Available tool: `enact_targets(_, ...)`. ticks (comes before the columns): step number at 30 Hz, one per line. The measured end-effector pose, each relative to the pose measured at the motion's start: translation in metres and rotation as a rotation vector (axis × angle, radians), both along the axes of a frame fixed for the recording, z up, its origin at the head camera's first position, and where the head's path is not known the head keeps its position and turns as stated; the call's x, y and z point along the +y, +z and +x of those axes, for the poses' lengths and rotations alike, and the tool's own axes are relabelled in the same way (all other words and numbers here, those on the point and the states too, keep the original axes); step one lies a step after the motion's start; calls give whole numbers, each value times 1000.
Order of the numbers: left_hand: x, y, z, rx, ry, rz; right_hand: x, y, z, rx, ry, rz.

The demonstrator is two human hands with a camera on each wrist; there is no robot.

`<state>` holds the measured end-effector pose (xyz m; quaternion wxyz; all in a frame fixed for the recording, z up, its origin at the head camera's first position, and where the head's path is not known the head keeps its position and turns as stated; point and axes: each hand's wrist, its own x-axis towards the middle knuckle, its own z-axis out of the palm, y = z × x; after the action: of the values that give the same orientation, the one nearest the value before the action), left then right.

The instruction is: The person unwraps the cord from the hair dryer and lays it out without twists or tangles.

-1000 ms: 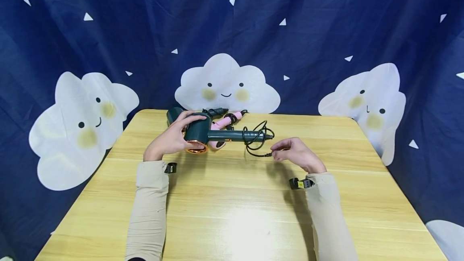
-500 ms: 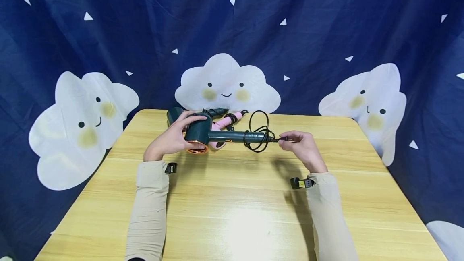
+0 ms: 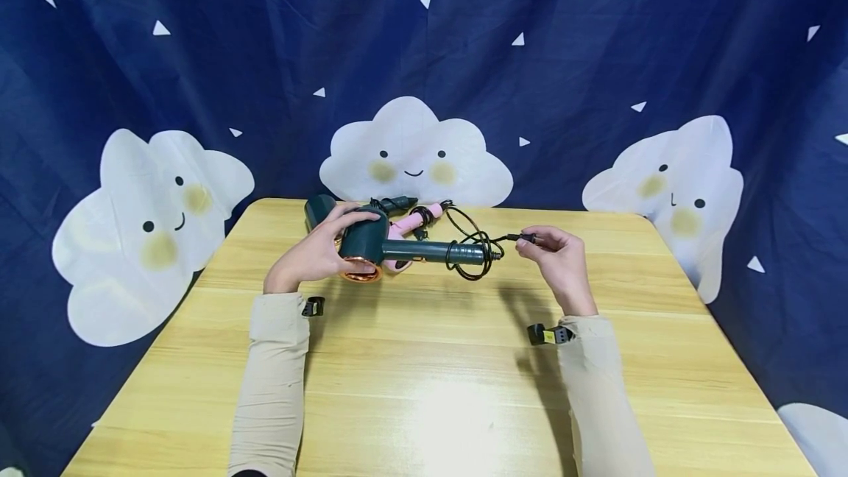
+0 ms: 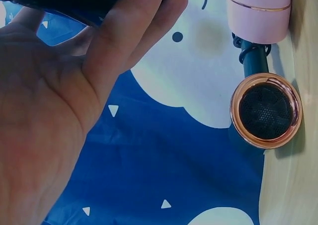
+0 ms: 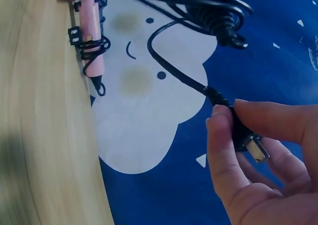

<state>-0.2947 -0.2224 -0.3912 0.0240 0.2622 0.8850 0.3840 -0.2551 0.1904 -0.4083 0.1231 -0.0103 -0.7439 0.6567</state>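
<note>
My left hand (image 3: 314,252) grips the head of a dark green hair dryer (image 3: 433,250) with a copper-coloured rim, its handle pointing right above the table. Black cord (image 3: 467,271) loops loosely around the handle's end. To the right, my right hand (image 3: 563,267) pinches the cord's plug (image 5: 242,135) between thumb and fingertips. Its metal prongs face back toward the palm in the right wrist view. In the left wrist view the held dryer shows only as a dark edge at the top, partly hidden by my fingers.
Behind the held dryer, a pink hair dryer (image 3: 416,222) with its cord wound on the handle lies on the wooden table (image 3: 397,359). Beside it lies another dark green hair dryer (image 4: 266,111) with a copper ring. A blue cloud-patterned curtain (image 3: 563,72) hangs behind the table.
My right hand has risen with the plug from below the handle's end to above its level. A cord loop swung up and over the handle. The left hand and dryer have barely moved.
</note>
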Motion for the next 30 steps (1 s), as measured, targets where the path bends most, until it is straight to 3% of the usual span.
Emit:
enact_targets(8,0,-1,-1,5,-3,-11,-7,11,5,92,-35,-168)
enact_targets(18,0,-2,-1,-18,4,-24,-17,29,17,244,29,-313)
enact_targets(23,1,-2,-1,-14,5,-23,-23,40,27,290,87,-318)
enact_targets(30,0,-3,-1,-8,-2,-8,-27,51,39,270,180,-252)
